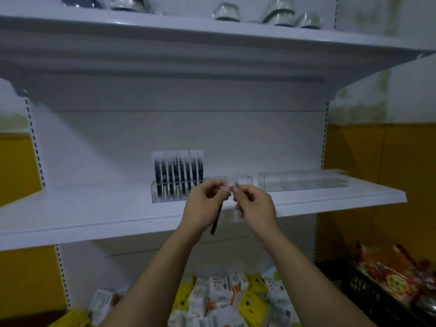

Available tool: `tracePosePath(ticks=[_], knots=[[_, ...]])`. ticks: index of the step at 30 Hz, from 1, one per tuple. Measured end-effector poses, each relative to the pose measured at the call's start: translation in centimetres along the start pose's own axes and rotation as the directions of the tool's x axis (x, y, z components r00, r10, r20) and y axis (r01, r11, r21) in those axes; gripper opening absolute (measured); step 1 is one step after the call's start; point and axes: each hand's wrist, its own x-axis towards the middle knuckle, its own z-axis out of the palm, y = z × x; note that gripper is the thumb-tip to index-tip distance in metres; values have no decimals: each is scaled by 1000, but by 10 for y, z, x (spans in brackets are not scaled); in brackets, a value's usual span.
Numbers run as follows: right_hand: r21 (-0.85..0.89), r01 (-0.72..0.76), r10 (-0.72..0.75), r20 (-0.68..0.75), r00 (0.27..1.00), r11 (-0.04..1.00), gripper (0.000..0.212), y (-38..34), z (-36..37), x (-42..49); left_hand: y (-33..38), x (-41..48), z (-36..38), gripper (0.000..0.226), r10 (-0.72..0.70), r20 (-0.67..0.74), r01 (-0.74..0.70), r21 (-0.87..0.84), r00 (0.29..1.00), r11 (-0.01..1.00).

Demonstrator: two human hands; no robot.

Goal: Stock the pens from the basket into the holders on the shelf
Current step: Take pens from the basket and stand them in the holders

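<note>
In the head view, we hold both hands up in front of the middle shelf (94, 208), close together and almost touching at the fingertips. Our left hand (205, 208) has its fingers curled round a dark pen (215, 220). The pen's shaft hangs down out of the palm, slightly tilted, with its lower end just below the shelf's front edge. The fingers of our right hand (254, 206) are narrow, thumb and forefinger pinching a small dark tip (236, 184). It is too blurred for us to tell what it belongs to.

Just beyond the hands, a clear holder (169, 197) stands on the shelf. Its left part is filled with upright dark pens (179, 175) topped by clear caps, and its right end, behind our fingers, looks unfilled. To the right, a little apart, a second clear holder (304, 181) stands with nothing visible in its compartments.

Glass bowls (226, 13) sit on the upper shelf (165, 38). Below our arms lie white boxes (219, 286) and yellow packs (254, 300). At the near right, a black crate (363, 291) holds red packets (398, 272).
</note>
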Motion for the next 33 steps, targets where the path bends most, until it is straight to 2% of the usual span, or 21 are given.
tracePosePath(ticks=[6, 11, 15, 19, 23, 33], knots=[[-89, 89, -89, 7, 996, 992, 22, -17, 5, 48, 25, 52, -18, 14, 52, 49, -59, 155, 997, 986], [-178, 162, -155, 56, 986, 971, 8, -21, 10, 94, 38, 95, -22, 27, 116, 54, -125, 214, 992, 969], [-256, 267, -250, 97, 963, 929, 36, -25, 11, 125, 43, 123, -23, 33, 256, 38, -256, 267, 966, 929], [-288, 341, -328, 92, 940, 895, 41, -27, 14, 153, 43, 148, -25, 27, 307, 39, -299, 377, 951, 877], [-277, 351, -339, 94, 936, 894, 37, -19, 24, 172, 38, 168, -29, 21, 359, 32, -327, 493, 933, 806], [-240, 331, -320, 83, 944, 913, 36, 11, 49, 193, 9, 193, -37, 11, 374, -5, -305, 567, 927, 765]])
